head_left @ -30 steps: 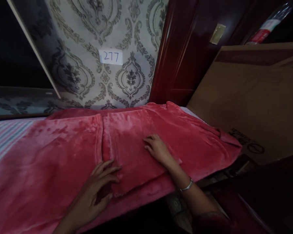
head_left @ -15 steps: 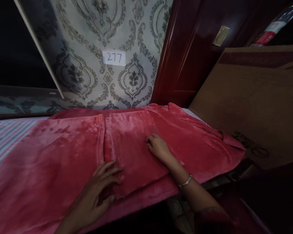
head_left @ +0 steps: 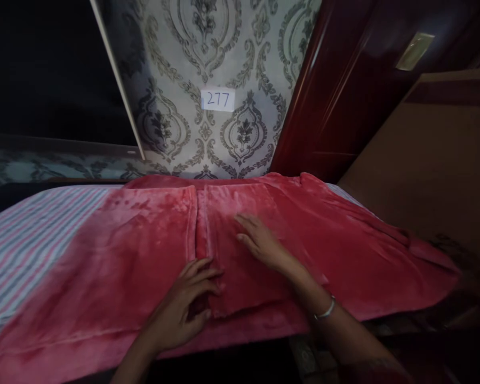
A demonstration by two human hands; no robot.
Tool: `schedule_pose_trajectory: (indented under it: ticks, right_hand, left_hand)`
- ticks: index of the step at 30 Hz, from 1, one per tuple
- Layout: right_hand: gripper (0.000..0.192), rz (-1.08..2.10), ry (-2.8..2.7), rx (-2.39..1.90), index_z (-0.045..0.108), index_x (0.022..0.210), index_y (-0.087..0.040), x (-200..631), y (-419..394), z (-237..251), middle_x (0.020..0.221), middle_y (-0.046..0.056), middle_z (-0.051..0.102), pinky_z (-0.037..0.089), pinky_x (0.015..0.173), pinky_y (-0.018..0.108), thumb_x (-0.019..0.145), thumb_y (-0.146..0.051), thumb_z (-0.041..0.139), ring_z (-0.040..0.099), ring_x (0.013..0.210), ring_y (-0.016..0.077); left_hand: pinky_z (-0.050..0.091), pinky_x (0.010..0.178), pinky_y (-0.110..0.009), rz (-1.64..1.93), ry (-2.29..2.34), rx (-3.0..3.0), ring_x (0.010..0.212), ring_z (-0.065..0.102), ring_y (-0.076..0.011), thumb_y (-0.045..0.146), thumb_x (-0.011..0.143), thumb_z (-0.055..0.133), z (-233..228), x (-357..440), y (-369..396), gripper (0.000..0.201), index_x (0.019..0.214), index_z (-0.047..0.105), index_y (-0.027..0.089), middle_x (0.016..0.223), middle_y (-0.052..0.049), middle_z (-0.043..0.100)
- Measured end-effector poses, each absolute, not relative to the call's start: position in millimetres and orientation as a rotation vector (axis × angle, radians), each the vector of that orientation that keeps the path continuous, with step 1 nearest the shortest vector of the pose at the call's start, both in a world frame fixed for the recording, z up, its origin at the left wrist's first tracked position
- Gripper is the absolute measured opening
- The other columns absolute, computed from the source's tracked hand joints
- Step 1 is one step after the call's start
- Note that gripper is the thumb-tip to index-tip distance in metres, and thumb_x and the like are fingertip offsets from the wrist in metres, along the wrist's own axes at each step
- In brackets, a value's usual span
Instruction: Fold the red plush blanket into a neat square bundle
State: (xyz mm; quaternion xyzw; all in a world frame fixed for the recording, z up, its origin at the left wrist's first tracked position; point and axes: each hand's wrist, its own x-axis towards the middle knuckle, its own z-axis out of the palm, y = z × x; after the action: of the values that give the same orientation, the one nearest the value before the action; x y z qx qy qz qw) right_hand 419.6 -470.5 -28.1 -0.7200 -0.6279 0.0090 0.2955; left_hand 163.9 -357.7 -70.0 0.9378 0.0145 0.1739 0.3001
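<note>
A red plush garment (head_left: 144, 250), which looks like a robe or coat, lies spread across a surface with its two front edges almost meeting in the middle. Near the lower end of that gap, my left hand (head_left: 186, 304) rests on the fabric with its fingers apart. My right hand (head_left: 262, 242) lies on the right front panel, fingers stretched out toward the opening, with a silver bracelet on the wrist. Neither hand grips the cloth. The garment's right part reaches toward the cardboard box and is wrinkled there.
Under the garment is a striped cloth (head_left: 44, 229), bare at the left. Behind rises patterned wallpaper (head_left: 176, 106) with a paper label (head_left: 218, 100) reading 277. A dark screen (head_left: 56, 74) stands at the back left, a dark red door frame (head_left: 304, 106) and a cardboard box (head_left: 420, 160) at the right.
My right hand's curled fingers have straightened and lie flatter on the panel. My left hand stays by the gap. The view has turned left, showing more striped cloth.
</note>
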Motion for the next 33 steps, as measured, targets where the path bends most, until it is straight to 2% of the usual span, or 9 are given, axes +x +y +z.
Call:
schedule_pose_trajectory:
  ticks: [3, 6, 9, 12, 15, 20, 22, 27, 33]
  right_hand:
    - [0.068, 0.018, -1.798, -2.095, 0.032, 0.159, -0.018, 411, -441, -48, 0.165, 0.014, 0.024, 0.022, 0.122, 0.055, 0.100, -0.045, 0.051, 0.018, 0.154, 0.0305]
    - [0.070, 0.064, -1.907, -2.180, 0.028, 0.161, -0.022, 399, -431, -62, 0.167, 0.010, 0.017, 0.013, 0.123, 0.058, 0.100, -0.047, 0.051, 0.009, 0.155, 0.0292]
    - [0.070, 0.127, -1.914, -2.217, 0.027, 0.161, -0.023, 390, -436, -62, 0.168, 0.009, 0.012, 0.012, 0.123, 0.060, 0.101, -0.048, 0.051, 0.005, 0.155, 0.0314]
    - [0.069, 0.222, -1.974, -2.154, 0.026, 0.161, -0.025, 384, -444, -58, 0.167, 0.009, 0.012, 0.014, 0.123, 0.060, 0.101, -0.046, 0.051, 0.004, 0.155, 0.0315]
    - [0.063, 0.252, -2.015, -2.042, 0.031, 0.160, -0.023, 384, -447, -60, 0.166, 0.010, 0.018, 0.019, 0.123, 0.056, 0.102, -0.040, 0.049, 0.011, 0.155, 0.0284]
    - [0.058, 0.221, -2.001, -1.853, 0.040, 0.156, -0.020, 383, -429, -58, 0.161, 0.013, 0.034, 0.030, 0.122, 0.050, 0.101, -0.034, 0.049, 0.030, 0.150, 0.0260]
    - [0.061, 0.189, -2.014, -1.839, 0.035, 0.159, -0.020, 375, -414, -51, 0.161, 0.013, 0.032, 0.030, 0.122, 0.050, 0.101, -0.035, 0.049, 0.028, 0.151, 0.0266]
    - [0.068, 0.072, -2.114, -1.864, 0.030, 0.160, -0.024, 347, -379, -42, 0.166, 0.010, 0.022, 0.017, 0.123, 0.059, 0.100, -0.047, 0.051, 0.012, 0.155, 0.0289]
    - [0.068, 0.121, -2.190, -1.963, 0.031, 0.160, -0.019, 341, -378, -59, 0.166, 0.013, 0.018, 0.014, 0.124, 0.057, 0.101, -0.049, 0.048, 0.014, 0.154, 0.0279]
  left_hand:
    - [0.027, 0.121, -0.063, 0.448, 0.060, 2.477, 0.149, 0.033, -0.0306, 0.030, 0.086, 0.062, -70, 163, -360, 0.032, 0.118, 0.067, 0.028, 0.146, -0.006, 0.058]
    - [0.026, 0.121, -0.062, 0.433, 0.077, 2.477, 0.148, 0.035, -0.0305, 0.030, 0.085, 0.063, -66, 163, -362, 0.030, 0.115, 0.067, 0.027, 0.145, -0.006, 0.058]
    - [0.028, 0.121, -0.059, 0.442, 0.072, 2.479, 0.147, 0.037, -0.0295, 0.028, 0.084, 0.062, -61, 165, -363, 0.029, 0.112, 0.068, 0.027, 0.144, -0.007, 0.059]
    - [0.031, 0.120, -0.057, 0.458, 0.061, 2.476, 0.146, 0.039, -0.0295, 0.029, 0.083, 0.063, -59, 166, -365, 0.028, 0.110, 0.069, 0.026, 0.143, -0.008, 0.061]
    - [0.035, 0.119, -0.054, 0.484, 0.084, 2.442, 0.144, 0.043, -0.0293, 0.032, 0.085, 0.061, -58, 163, -370, 0.026, 0.108, 0.070, 0.025, 0.142, -0.010, 0.061]
    - [0.039, 0.119, -0.050, 0.799, 0.379, 2.520, 0.138, 0.051, -0.0241, 0.025, 0.096, 0.046, -44, 143, -365, 0.042, 0.135, 0.060, 0.026, 0.145, -0.008, 0.060]
    - [0.033, 0.122, -0.054, 0.880, 0.587, 2.641, 0.140, 0.049, -0.0255, 0.025, 0.097, 0.043, -41, 132, -354, 0.048, 0.144, 0.054, 0.024, 0.146, -0.009, 0.059]
    - [0.025, 0.118, -0.069, 0.708, 0.979, 2.859, 0.149, 0.031, -0.0402, 0.044, 0.092, 0.058, -59, 114, -341, 0.060, 0.148, 0.051, 0.023, 0.157, -0.015, 0.044]
    - [0.016, 0.117, -0.074, 0.581, 1.015, 2.918, 0.151, 0.023, -0.0452, 0.047, 0.091, 0.059, -88, 118, -361, 0.064, 0.151, 0.048, 0.027, 0.162, -0.015, 0.035]
